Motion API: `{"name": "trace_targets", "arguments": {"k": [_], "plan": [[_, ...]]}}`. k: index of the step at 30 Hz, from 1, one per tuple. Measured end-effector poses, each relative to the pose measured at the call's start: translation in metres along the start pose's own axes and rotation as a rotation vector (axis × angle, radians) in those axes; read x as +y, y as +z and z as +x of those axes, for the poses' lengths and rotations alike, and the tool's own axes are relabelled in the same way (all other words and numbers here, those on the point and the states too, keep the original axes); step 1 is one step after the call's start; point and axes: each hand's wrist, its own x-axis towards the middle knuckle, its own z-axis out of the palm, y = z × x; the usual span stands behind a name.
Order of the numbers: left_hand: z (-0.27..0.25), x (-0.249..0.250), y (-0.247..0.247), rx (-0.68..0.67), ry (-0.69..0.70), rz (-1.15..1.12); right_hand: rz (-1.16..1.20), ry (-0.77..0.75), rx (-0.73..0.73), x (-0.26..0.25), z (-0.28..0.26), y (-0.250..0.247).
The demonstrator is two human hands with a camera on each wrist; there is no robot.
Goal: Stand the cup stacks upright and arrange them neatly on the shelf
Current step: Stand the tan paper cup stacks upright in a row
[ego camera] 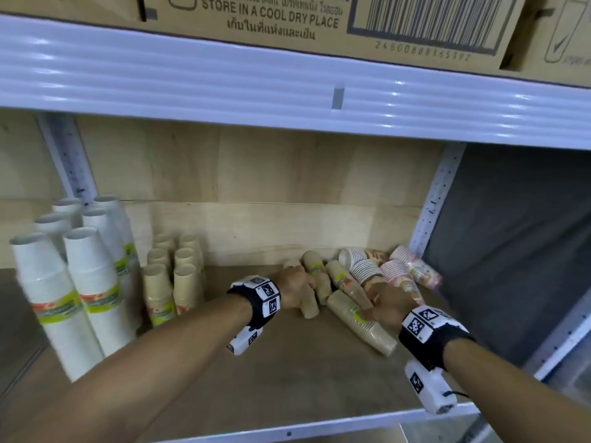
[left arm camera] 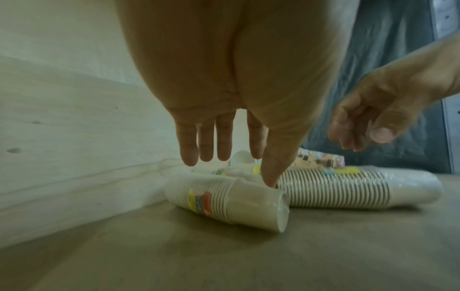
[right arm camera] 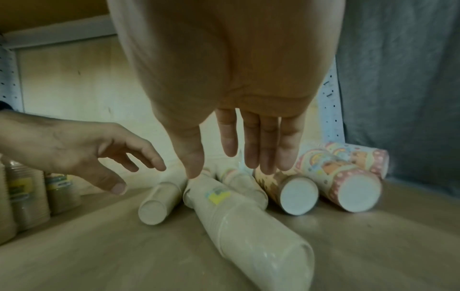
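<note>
On the wooden shelf (ego camera: 287,372), fallen beige cup stacks (right arm camera: 248,226) lie just under both hands — left hand (left arm camera: 224,98) and right hand (right arm camera: 236,88) spread, fingers straight, holding nothing.

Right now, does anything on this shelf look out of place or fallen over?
Yes. A heap of cup stacks lies toppled in the right back corner, crossing one another, while the white stacks and beige stacks on the left stand upright in rows. Both hands reach toward the heap.
</note>
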Motion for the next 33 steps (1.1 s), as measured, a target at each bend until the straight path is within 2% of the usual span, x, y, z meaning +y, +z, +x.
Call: {"name": "trace_targets", "arguments": {"k": [10, 17, 29, 33], "plan": [[0.025, -0.005, 0.029, -0.079, 0.080, 0.125, -0.021, 0.022, 0.002, 0.019, -0.004, 0.029], [0.036, -0.010, 0.040, -0.009, 0.162, 0.268, -0.022, 0.024, 0.001, 0.022, -0.005, 0.040], [0.040, -0.009, 0.045, 0.037, 0.199, 0.327, -0.026, 0.006, -0.038, 0.022, -0.004, 0.038], [0.039, -0.011, 0.038, 0.057, 0.216, 0.267, -0.067, 0.012, -0.029, 0.018, -0.002, 0.030]]}}
